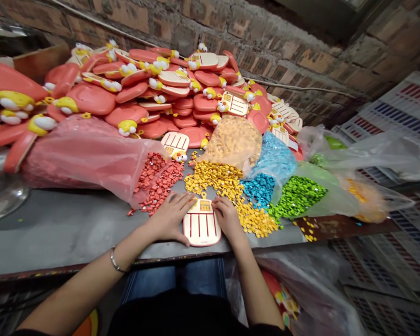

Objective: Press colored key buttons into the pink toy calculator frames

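A cream and red toy plate point(201, 225) with red slots lies flat at the table's near edge, between my hands. My left hand point(170, 215) rests on its left side, fingers spread flat, thumb along its lower left corner. My right hand point(227, 216) touches its right upper edge, fingers curled over small yellow pieces point(227, 184). Whether those fingers pinch a piece is hidden.
Behind lies a big heap of red toy shells with yellow chicks point(154, 88). Plastic bags spill small red pieces point(159, 182), blue pieces point(262, 186) and green pieces point(296, 196) onto the grey table point(63, 228). White crates point(402, 112) stand at the right.
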Action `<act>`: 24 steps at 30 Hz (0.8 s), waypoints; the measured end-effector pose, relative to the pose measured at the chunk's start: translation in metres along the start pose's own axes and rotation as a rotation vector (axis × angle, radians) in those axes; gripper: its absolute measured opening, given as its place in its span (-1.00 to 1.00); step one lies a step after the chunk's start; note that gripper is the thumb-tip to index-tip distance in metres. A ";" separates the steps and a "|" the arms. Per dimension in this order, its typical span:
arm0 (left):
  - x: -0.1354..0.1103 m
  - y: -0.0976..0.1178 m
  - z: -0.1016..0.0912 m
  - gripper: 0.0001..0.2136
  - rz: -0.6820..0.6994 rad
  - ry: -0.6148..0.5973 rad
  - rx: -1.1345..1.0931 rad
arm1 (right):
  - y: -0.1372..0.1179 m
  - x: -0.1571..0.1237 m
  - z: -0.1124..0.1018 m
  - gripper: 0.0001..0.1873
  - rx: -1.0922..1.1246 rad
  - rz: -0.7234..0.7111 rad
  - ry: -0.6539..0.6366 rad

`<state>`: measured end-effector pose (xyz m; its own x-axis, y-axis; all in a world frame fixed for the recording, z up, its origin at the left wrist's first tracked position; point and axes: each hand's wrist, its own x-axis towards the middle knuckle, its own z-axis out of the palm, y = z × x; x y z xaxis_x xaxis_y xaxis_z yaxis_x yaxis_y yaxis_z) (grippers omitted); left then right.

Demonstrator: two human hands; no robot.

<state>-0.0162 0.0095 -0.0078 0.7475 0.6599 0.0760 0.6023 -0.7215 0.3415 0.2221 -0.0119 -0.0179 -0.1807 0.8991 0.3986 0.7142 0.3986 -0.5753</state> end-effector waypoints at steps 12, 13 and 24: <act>-0.001 0.000 0.000 0.05 -0.006 -0.002 -0.006 | -0.038 0.001 0.016 -0.60 0.344 0.253 -0.159; -0.001 0.000 0.000 0.05 -0.010 -0.001 -0.008 | -0.041 0.004 0.020 -0.59 0.369 0.259 -0.164; 0.000 0.000 -0.002 0.07 -0.012 0.015 -0.037 | -0.029 -0.007 -0.004 -0.49 0.655 0.189 -0.518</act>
<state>-0.0161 0.0099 -0.0061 0.7361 0.6715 0.0854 0.6002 -0.7058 0.3764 0.2057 -0.0308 -0.0013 -0.4976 0.8669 -0.0306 0.2577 0.1141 -0.9595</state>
